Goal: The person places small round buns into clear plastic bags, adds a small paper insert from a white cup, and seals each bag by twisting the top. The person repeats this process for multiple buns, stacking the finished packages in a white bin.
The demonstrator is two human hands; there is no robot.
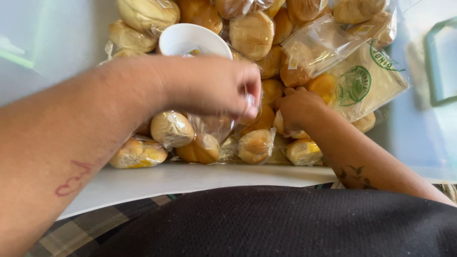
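Head view. The left hand (214, 88) reaches across a heap of golden bread rolls in clear plastic bags (252, 33), its fingers (247, 102) pinched shut on the top of one clear bag of rolls (209, 138) near the pale surface's (190, 178) front edge. The right hand (297, 107), fingers curled, grips a neighbouring wrapped roll (285, 128). A white round plastic cup (193, 40) lies behind the left hand; a flat green-printed bag (366, 83) lies to the right.

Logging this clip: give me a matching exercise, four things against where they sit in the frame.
Things:
1. white cup
2. flat bag with a green print
3. left hand
4. right hand

Places:
A. far right of the pile
B. centre, pinching clear plastic
C. top, behind the left wrist
D. just right of centre, down among the wrapped buns

Pairs: 1-C, 2-A, 3-B, 4-D
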